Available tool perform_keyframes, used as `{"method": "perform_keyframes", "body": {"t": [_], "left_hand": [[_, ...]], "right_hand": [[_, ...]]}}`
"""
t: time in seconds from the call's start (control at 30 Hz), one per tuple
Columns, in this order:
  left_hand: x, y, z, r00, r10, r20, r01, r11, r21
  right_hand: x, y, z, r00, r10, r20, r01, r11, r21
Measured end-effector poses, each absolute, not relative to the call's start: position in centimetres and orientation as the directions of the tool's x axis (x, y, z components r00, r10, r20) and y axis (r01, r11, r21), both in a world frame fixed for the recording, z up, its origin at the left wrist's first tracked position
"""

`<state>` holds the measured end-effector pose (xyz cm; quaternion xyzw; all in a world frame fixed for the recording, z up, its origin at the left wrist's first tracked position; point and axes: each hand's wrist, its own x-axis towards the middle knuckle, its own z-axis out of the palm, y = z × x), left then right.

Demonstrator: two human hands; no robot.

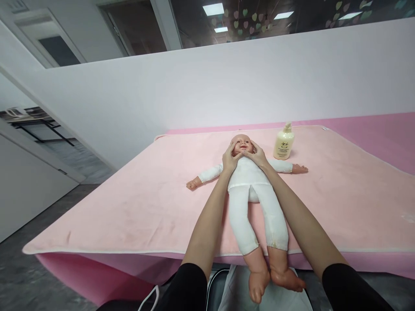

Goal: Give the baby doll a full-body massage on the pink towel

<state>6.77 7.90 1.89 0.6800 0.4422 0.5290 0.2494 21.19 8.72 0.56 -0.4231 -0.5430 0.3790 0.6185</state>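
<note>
A baby doll (248,175) with a white cloth body lies on its back, its head away from me and its feet hanging past the near table edge. My left hand (230,159) cups one side of the doll's face, and my right hand (257,156) cups the other. Both thumbs meet near the chin while the fingers curve along the cheeks. The doll's arms stretch out to either side. Beyond its arm on the right stands a pale yellow pump bottle (283,144), upright and apart from my hands.
A pink blanket (155,203) with a white edge covers the table, over a darker pink cloth (389,134). A white wall (227,86) rises behind it, with dark glass above. Below the near edge are a chair (218,290) and a white cable (152,297).
</note>
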Motion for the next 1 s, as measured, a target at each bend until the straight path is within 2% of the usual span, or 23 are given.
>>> {"method": "perform_keyframes", "body": {"t": [0.57, 0.8, 0.9, 1.0], "left_hand": [[5.9, 7.4, 2.8, 0.076, 0.87, 0.487, 0.323, -0.484, 0.814], [5.3, 7.3, 2.8, 0.165, 0.843, 0.512, 0.305, -0.537, 0.786], [5.3, 7.2, 2.5, 0.178, 0.832, 0.525, 0.314, -0.554, 0.771], [5.6, 7.1, 2.1, 0.146, 0.842, 0.52, 0.328, -0.537, 0.777]], "right_hand": [[21.2, 7.6, 1.5, 0.167, 0.931, 0.325, -0.068, 0.34, -0.938], [22.4, 7.3, 1.6, 0.097, 0.948, 0.304, -0.145, 0.315, -0.938], [22.7, 7.4, 1.7, 0.094, 0.962, 0.255, -0.184, 0.269, -0.945], [22.5, 7.6, 1.8, 0.17, 0.972, 0.164, -0.206, 0.198, -0.958]]}}
